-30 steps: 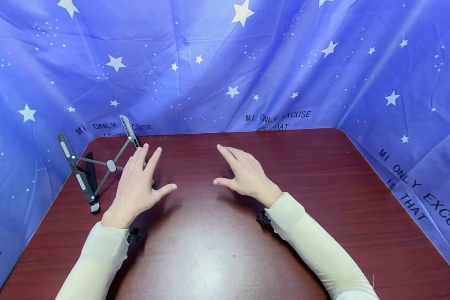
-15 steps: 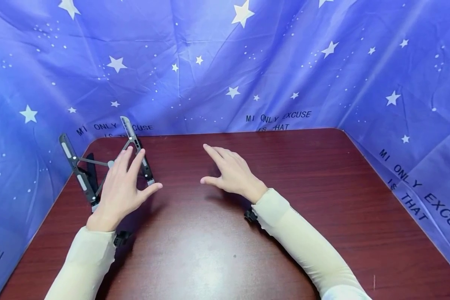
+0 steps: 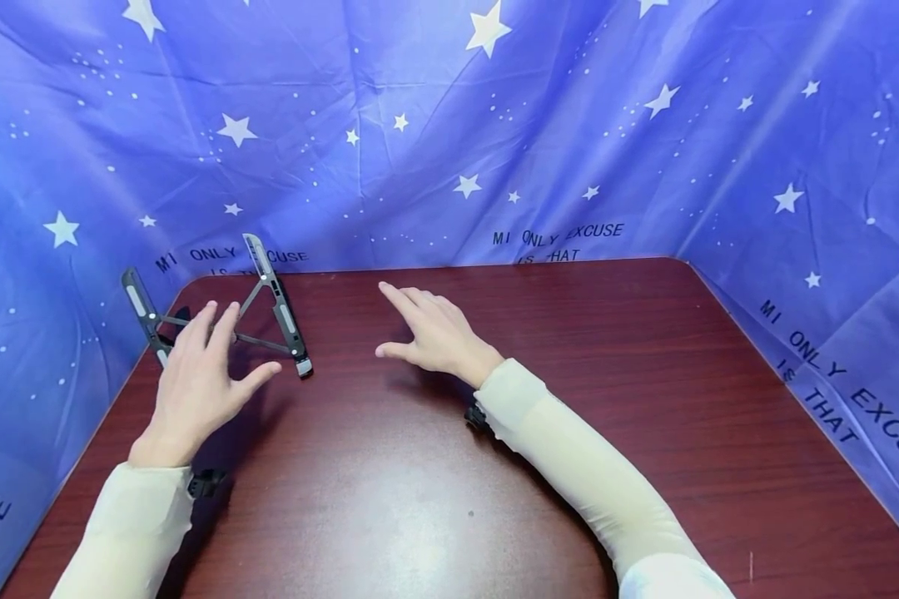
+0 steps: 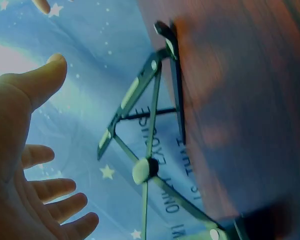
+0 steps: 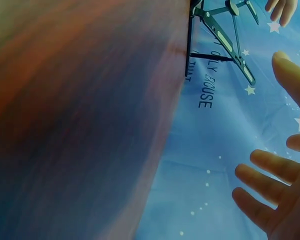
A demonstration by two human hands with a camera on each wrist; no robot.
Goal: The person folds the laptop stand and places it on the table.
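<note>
A foldable laptop stand (image 3: 283, 316), dark grey with pale pads and crossed bars, stands unfolded at the back left of the table. My left hand (image 3: 195, 383) hovers in front of it with fingers spread, covering its near left part in the head view. In the left wrist view the stand's round centre joint (image 4: 141, 171) shows beyond the fingers, and nothing is in that palm. To the right of the stand, my right hand (image 3: 438, 337) is held over the table, fingers extended and thumb apart, holding nothing. The right wrist view shows the stand (image 5: 222, 40) some way off.
The dark red wooden table (image 3: 607, 349) has rounded back corners. A blue star-printed cloth (image 3: 419, 66) hangs close behind it and along both sides. Small black cameras sit under both wrists, one at the left cuff (image 3: 146, 499).
Both hands have moved left. The left hand now overlaps the stand's left side, uncovering its right rail, and the right hand has come nearer to the stand. The stand has stayed in place.
</note>
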